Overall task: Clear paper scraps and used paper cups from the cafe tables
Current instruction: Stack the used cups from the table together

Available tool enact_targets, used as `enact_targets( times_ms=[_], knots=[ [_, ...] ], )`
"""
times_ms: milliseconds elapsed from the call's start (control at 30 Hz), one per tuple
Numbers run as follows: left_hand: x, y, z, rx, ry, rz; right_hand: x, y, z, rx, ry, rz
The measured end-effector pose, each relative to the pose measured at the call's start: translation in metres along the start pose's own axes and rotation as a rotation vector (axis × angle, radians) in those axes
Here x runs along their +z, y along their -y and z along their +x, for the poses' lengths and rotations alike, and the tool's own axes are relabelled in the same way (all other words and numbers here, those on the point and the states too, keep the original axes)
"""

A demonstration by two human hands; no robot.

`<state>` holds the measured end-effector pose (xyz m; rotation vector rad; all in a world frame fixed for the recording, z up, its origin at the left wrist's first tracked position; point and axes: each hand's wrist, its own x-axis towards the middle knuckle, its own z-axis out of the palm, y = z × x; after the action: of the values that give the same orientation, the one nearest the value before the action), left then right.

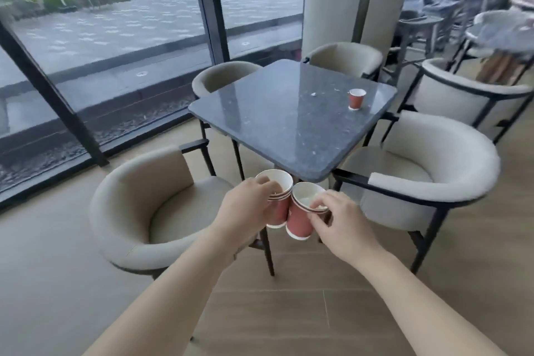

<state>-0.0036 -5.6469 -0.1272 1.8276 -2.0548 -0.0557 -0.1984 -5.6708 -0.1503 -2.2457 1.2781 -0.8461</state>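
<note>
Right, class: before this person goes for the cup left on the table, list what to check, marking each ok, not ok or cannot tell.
1. Left hand grips its stacked cups: ok.
2. Right hand pinches its cup by the rim: ok.
3. A hand free for the table cup: not ok, both are full.
4. Table cup upright: ok.
5. Table cup empty: cannot tell.
6. Table cleared of scraps: not ok, white scraps lie near the cup.

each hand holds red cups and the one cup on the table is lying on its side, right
No: the head view shows the table cup standing upright, not on its side. The left hand and right hand do each hold red cups.
</note>
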Motion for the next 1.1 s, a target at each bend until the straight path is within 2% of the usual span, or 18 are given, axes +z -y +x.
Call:
enact_targets(
  times_ms=[400, 533, 800, 933, 1100],
  knots=[
    [0.094, -0.085, 0.126, 0.342, 0.177, -0.114, -0.067, -0.113, -0.01, 0.342, -0.256, -0.12],
    [0.122, -0.107, 0.169, 0.381, 0.223, -0.12, -0.081, -0.159, 0.005, 0.407, -0.282, -0.121],
    [0.168, -0.127, 0.277, 0.307, 0.226, -0.1, -0.114, -0.255, 0.098, 0.357, -0.218, -0.089],
    [0.19, -0.12, 0.317, 0.19, 0.194, -0.132, -0.12, -0.292, 0.149, 0.331, -0.176, -0.061],
    [0.206, -0.086, 0.344, 0.033, 0.202, -0.12, -0.092, -0.311, 0.211, 0.311, -0.101, 0.001]
  ],
)
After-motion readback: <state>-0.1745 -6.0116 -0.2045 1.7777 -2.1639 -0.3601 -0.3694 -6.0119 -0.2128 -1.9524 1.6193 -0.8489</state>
